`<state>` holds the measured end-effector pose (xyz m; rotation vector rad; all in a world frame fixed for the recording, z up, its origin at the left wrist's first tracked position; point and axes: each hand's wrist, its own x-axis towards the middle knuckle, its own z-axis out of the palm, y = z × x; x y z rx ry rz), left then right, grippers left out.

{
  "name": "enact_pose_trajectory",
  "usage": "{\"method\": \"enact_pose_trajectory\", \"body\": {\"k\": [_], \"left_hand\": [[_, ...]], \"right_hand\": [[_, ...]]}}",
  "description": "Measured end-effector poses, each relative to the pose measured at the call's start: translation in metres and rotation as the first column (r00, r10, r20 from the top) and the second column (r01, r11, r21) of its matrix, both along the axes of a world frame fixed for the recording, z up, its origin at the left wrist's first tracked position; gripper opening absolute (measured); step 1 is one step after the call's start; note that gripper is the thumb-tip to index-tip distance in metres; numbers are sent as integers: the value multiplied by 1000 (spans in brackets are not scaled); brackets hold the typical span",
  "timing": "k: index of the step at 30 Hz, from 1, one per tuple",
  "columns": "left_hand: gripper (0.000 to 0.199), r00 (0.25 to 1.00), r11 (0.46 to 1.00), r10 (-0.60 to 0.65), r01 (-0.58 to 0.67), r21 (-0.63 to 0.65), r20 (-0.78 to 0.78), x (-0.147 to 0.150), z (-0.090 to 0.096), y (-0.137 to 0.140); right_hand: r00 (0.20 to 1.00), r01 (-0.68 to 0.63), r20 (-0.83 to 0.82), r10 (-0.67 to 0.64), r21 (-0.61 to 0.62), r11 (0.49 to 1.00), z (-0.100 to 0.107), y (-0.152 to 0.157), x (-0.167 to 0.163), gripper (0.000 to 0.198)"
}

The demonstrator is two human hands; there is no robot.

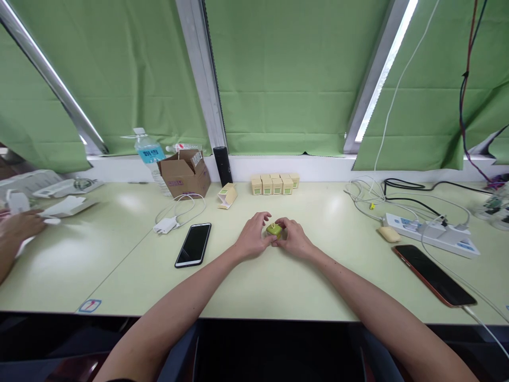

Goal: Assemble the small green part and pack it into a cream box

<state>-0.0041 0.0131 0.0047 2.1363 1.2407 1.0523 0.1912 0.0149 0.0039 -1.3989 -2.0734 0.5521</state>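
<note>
Both of my hands meet at the middle of the pale green table (278, 286), around a small yellow-green box (274, 229). My left hand (253, 236) grips its left side with the fingers curled over the top. My right hand (293, 237) pinches its right side. Most of the box is hidden by my fingers. Behind my hands a row of several small cream boxes with green labels (274, 184) stands near the window sill. One more cream box (227, 195) lies on its side to the left of that row.
A black phone (193, 244) and a white charger with cable (167, 225) lie left of my hands. A cardboard box (185, 173), water bottle (148, 150) and black cylinder (222, 165) stand behind. Right: power strip (431, 234), cables, second phone (433, 274). Another person's hand (19, 225) rests far left.
</note>
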Motion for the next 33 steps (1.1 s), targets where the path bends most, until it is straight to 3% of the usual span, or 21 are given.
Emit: {"method": "enact_pose_trajectory", "body": {"k": [5,10,15,19,25,30,33], "left_hand": [[54,998,997,3,1,-76,60,3,-6,3],[35,997,999,-2,6,-48,78,1,-9,8],[20,1000,1000,6,-6,-12,-12,1,-7,8],[19,998,1000,23,-22,14,-52,2,-9,9],[21,998,999,45,-46,-22,-54,3,-12,9],[28,973,971,232,-232,55,-1,-5,0,20],[37,887,889,455,-447,98,-83,-19,16,39]], "right_hand": [[999,-18,-26,18,5,1000,-4,1,1,60],[989,-66,-125,74,66,996,-12,5,5,43],[997,-68,-15,70,131,989,-14,9,10,30],[998,-54,-17,58,166,985,-14,11,9,28],[999,-36,-5,37,117,993,-13,13,11,28],[995,13,101,-24,105,994,-17,24,19,38],[981,-34,192,8,131,991,-19,29,22,23]]}}
